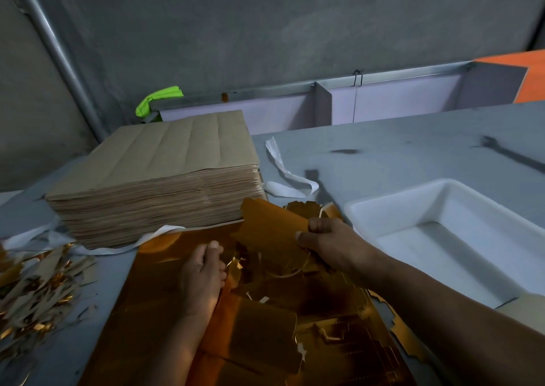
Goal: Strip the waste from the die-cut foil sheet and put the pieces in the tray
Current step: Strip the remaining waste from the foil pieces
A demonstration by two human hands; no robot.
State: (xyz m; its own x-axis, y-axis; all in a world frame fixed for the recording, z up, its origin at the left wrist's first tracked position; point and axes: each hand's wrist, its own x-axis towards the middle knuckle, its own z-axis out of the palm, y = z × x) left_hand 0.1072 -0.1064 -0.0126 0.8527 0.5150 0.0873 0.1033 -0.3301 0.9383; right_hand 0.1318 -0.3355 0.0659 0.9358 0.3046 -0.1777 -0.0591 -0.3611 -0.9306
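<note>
The right hand (324, 239) pinches a gold, mirror-finish die-cut foil piece (271, 223) between thumb and curled fingers, holding it lifted and bowed above the work. The left hand (203, 272) lies edge-on with its fingers together and nearly straight, pressing down on the large gold die-cut foil sheet (159, 282) just to its own left of the lifted piece. I cannot tell whether its fingertips also nip a sliver of waste. Under and between both hands the sheet is broken up into loose panels and torn webbing, so stripping looks well under way but not finished.

The white rectangular plastic tray (368, 217) sits to the right of the right hand, its near corner just beside the knuckles. Its long axis runs away from that hand to the right and slightly toward the person. The right hand is clearly the nearer one, and it already has the piece, so a short carry rightward over the rim should do. No gold piece shows in the part of the tray in view.

Beyond the left hand stands a thick stack of brown kraft sheets (153, 179), with white strap strips (283, 176) past it on the grey tabletop (383, 149). Far to the left of the left hand lies a heap of gold and brown waste scraps (35, 285).
</note>
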